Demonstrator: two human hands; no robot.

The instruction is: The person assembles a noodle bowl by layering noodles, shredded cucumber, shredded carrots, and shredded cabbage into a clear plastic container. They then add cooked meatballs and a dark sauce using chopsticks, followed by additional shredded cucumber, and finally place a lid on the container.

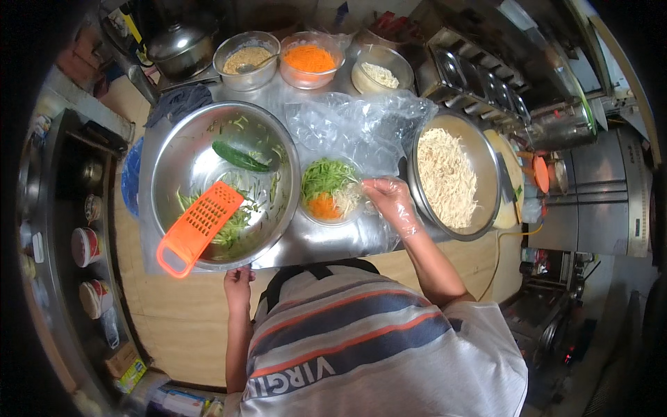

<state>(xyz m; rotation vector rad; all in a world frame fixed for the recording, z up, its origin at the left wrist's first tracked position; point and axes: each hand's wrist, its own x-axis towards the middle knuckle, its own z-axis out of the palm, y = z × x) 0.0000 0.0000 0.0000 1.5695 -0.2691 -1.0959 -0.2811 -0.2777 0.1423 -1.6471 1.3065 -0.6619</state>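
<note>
My right hand (390,201), in a clear plastic glove, is at the right rim of a small clear bowl (316,217). Its fingertips are pinched together on a few pale shreds (347,203). Green shreds (325,176) and orange shreds (323,206) lie beside them in the bowl. My left hand (239,278) is bare and low at the table's front edge, its fingers curled; what they hold, if anything, is hidden. Left of the small bowl stands a large steel bowl (161,167) with a cucumber (240,156), green shreds and an orange grater (201,226) leaning over its rim.
At right a steel bowl (495,174) holds a heap of pale strips (446,177). Clear plastic sheeting (347,125) lies behind the small bowl. Along the back stand bowls of brown crumbs (248,60) with a spoon, orange shreds (309,59) and whitish pieces (379,75), plus a lidded pot (179,52).
</note>
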